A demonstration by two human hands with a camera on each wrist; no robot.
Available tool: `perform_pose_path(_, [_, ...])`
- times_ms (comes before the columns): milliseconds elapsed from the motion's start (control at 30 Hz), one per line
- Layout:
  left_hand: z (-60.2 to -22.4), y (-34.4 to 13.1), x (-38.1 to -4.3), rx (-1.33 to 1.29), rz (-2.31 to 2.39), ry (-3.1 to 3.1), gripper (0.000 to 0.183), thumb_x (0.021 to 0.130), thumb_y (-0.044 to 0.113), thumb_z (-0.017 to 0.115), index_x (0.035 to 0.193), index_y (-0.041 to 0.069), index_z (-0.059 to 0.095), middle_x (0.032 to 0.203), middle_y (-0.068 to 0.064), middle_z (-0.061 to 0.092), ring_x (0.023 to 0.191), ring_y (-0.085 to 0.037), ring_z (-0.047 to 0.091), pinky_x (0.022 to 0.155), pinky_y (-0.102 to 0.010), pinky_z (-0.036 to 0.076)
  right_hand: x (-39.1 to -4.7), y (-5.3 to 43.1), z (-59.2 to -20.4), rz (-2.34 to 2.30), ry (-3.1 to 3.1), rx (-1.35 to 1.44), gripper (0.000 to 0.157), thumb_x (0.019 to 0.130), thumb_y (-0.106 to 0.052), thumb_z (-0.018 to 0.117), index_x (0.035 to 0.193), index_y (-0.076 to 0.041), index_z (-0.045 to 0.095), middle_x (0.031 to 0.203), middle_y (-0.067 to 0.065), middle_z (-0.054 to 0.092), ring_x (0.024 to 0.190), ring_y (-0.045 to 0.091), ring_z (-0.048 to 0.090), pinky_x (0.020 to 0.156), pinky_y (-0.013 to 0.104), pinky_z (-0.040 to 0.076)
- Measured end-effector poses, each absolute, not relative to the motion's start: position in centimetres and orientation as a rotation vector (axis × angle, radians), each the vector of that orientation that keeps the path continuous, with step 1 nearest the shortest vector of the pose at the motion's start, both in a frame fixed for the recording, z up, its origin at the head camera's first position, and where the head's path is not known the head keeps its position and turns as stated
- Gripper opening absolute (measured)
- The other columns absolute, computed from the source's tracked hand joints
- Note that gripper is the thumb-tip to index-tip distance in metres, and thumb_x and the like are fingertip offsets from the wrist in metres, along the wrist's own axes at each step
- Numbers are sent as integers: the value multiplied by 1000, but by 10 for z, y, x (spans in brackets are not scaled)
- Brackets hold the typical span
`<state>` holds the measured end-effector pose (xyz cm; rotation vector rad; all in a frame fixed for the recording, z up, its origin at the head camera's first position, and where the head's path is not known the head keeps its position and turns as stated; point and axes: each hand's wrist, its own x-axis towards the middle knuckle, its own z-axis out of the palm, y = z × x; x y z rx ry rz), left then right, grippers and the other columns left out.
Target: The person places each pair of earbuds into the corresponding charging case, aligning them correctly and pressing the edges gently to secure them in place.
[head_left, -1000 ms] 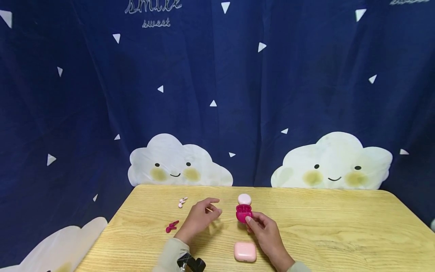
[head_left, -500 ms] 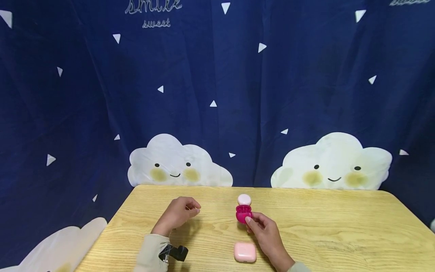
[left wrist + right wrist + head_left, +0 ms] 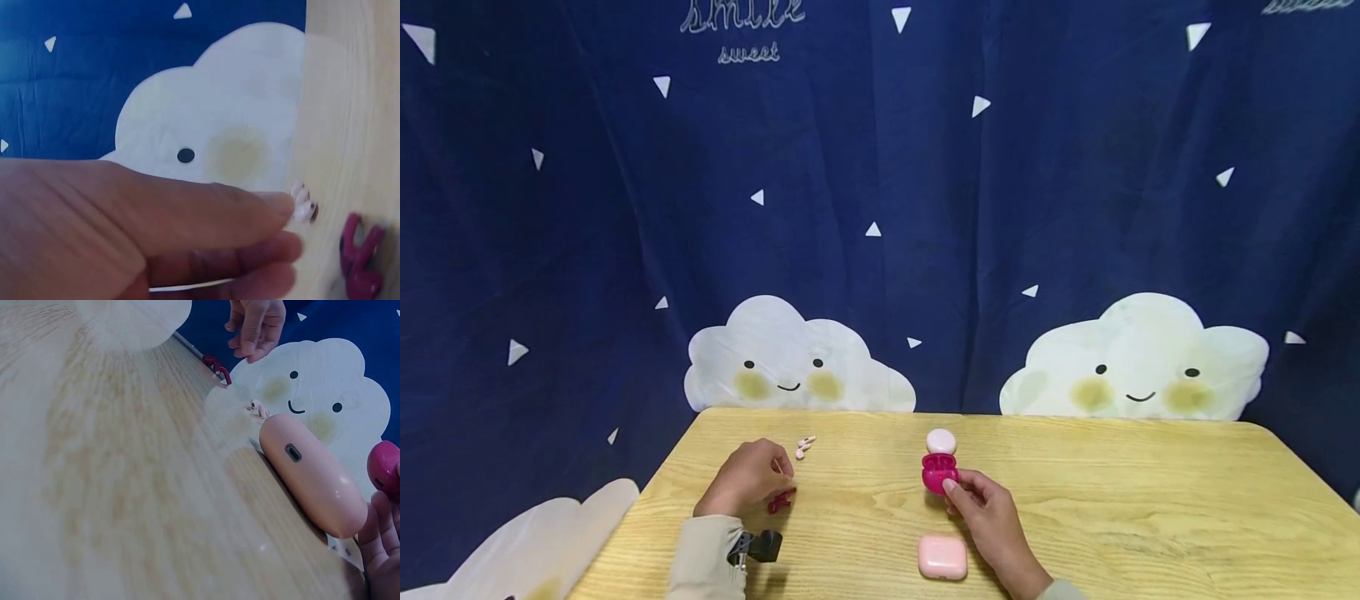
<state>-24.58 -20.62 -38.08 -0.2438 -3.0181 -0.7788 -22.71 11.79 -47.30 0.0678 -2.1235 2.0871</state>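
Note:
My right hand [image 3: 996,517] holds a magenta earbud case [image 3: 939,481] by its front, thumb on the shell. The case's lid is raised. My left hand [image 3: 748,477] hovers just above a pair of magenta earbuds [image 3: 782,500] at the table's left. In the left wrist view its fingers are bent loosely, with nothing seen between them, and the magenta earbuds [image 3: 361,262] lie apart from the fingertips. A pair of pale pink earbuds [image 3: 803,447] lies farther back. The right wrist view shows a closed pink earbud case [image 3: 315,478] close by, with part of the magenta case [image 3: 384,467] at the edge.
A round pale pink case [image 3: 941,442] stands just behind the magenta one. The closed pink case [image 3: 942,557] lies nearer the front, left of my right wrist. The wooden table [image 3: 1112,500] ends at a blue curtain [image 3: 820,167] printed with clouds.
My left hand has swung left across the table to the magenta earbuds, and its fingers have come lower. My right hand and the magenta case stay in place.

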Motion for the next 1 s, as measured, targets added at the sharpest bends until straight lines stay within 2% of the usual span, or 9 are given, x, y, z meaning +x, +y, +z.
perform_pose_path(267, [-381, -214, -244, -217, -662, -3099, 19, 70, 2, 77, 68, 12, 60, 71, 1, 58, 63, -18, 48, 56, -31, 38, -228, 118, -473, 2095, -2104, 74, 26, 91, -13, 67, 108, 7, 65, 88, 16, 67, 69, 18, 62, 64, 27, 54])
perform_pose_path(500, [-382, -217, -239, -229, -608, -3155, 21, 64, 1, 76, 67, 12, 59, 68, 2, 55, 61, -17, 49, 55, -32, 41, -229, 118, -475, 2101, -2113, 61, 27, 91, -13, 67, 108, 7, 65, 90, 15, 68, 70, 17, 63, 65, 27, 55])
perform_pose_path(667, [-385, -217, -238, -215, -615, -3196, 20, 62, 0, 74, 68, 11, 58, 65, 0, 54, 58, -18, 49, 50, -31, 40, -229, 118, -475, 2097, -2122, 41, 28, 91, -15, 67, 108, 7, 65, 90, 15, 68, 70, 17, 62, 66, 27, 55])
perform_pose_path(1000, [-392, -218, -243, -170, -564, -3218, 18, 61, 2, 79, 69, 11, 66, 69, 2, 60, 63, -17, 52, 57, -34, 45, -228, 117, -475, 2093, -2113, 60, 27, 89, -15, 69, 105, 7, 66, 89, 14, 69, 71, 19, 64, 66, 28, 55])
